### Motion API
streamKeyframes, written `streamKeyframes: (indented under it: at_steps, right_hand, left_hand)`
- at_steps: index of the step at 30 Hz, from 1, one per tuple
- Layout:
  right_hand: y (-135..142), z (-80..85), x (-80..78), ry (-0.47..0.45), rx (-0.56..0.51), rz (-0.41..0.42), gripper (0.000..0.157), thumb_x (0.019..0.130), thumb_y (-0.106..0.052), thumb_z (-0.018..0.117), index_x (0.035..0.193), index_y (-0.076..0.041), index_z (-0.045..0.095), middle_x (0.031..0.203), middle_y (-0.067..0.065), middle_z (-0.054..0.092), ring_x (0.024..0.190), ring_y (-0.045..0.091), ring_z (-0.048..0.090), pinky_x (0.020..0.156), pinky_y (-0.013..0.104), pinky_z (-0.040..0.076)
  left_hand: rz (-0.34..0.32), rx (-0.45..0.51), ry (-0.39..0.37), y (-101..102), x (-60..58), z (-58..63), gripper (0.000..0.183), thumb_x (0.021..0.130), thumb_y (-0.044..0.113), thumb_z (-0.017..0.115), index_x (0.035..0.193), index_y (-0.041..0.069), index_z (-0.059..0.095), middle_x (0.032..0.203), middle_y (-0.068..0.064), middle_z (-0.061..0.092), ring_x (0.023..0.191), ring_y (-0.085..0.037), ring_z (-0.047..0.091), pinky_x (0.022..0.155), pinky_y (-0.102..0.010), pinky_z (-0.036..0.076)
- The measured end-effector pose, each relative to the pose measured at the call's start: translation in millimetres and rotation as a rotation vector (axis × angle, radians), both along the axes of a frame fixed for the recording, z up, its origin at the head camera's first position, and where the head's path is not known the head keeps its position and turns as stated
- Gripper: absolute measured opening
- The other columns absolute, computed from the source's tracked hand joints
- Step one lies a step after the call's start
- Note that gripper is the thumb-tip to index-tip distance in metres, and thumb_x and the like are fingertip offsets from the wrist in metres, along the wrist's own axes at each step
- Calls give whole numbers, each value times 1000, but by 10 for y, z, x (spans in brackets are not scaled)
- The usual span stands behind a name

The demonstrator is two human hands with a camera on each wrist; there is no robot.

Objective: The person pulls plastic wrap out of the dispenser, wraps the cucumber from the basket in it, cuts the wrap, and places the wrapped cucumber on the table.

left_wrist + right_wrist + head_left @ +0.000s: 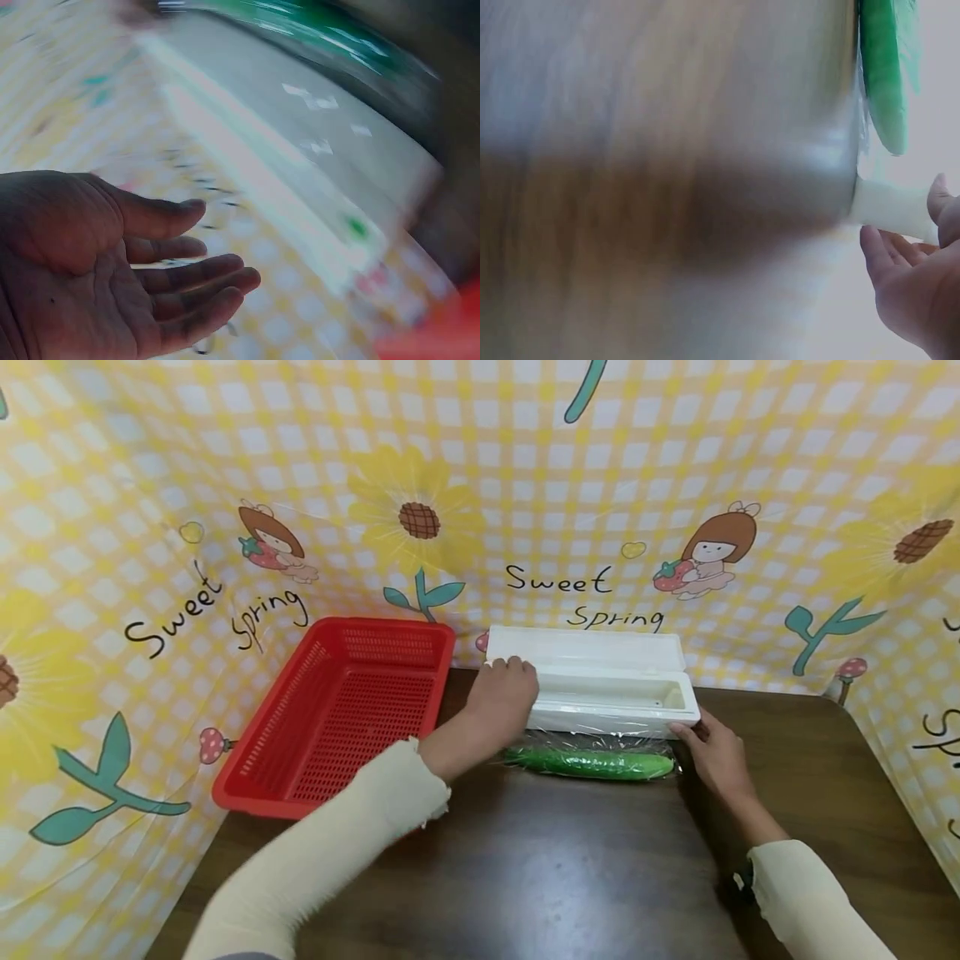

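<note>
A white cling film box [611,718] stands at the back of the table with its lid [588,649] up. From its front, clear cling film [600,742] stretches down over a green cucumber [600,764] lying before the box. My right hand [716,756] grips the right end of the box, thumb on the front; the right wrist view shows this hand [915,277] around the white end, beside the cucumber [885,82]. My left hand [504,697] is over the box's left end. In the left wrist view its fingers are loosely bent and hold nothing [105,262].
A red plastic basket [221,793] with a slotted bottom stands on the left. Brown wooden table [555,877] stretches in front of the cucumber. A yellow checked cloth [555,485] hangs close behind the box and along both sides.
</note>
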State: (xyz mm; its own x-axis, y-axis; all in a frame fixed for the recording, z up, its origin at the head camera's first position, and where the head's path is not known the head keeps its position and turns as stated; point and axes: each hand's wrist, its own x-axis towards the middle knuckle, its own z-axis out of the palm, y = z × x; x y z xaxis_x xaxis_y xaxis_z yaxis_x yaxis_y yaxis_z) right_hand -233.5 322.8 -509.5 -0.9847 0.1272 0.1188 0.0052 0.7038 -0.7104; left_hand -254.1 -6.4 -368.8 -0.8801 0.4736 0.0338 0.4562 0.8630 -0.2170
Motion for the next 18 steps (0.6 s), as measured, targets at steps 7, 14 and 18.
streamKeyframes:
  at_steps: [7,14,18]
  right_hand:
    - [34,118,47,-101,-81,60,81,104,-36,59,160,5,18,150,38,44,136,54,46,106,62,43]
    - [43,114,146,48,-125,29,59,98,-25,71,140,9,47,128,27,53,107,19,57,84,11,47]
    - [21,69,203,138,-125,21,44,96,-23,73,127,4,59,119,17,56,94,-3,53,79,3,42]
  left_hand:
    - [139,548,12,82,327,-194,29,91,6,68,120,3,67,109,-14,68,100,-32,65,81,-43,55]
    - [367,956,-34,-118,382,-751,29,93,5,69,120,-6,62,111,-20,62,105,-38,58,89,-48,50]
    - [465,1050,-118,-166,340,-913,37,97,11,67,126,-9,55,116,-24,60,109,-41,57,95,-51,48]
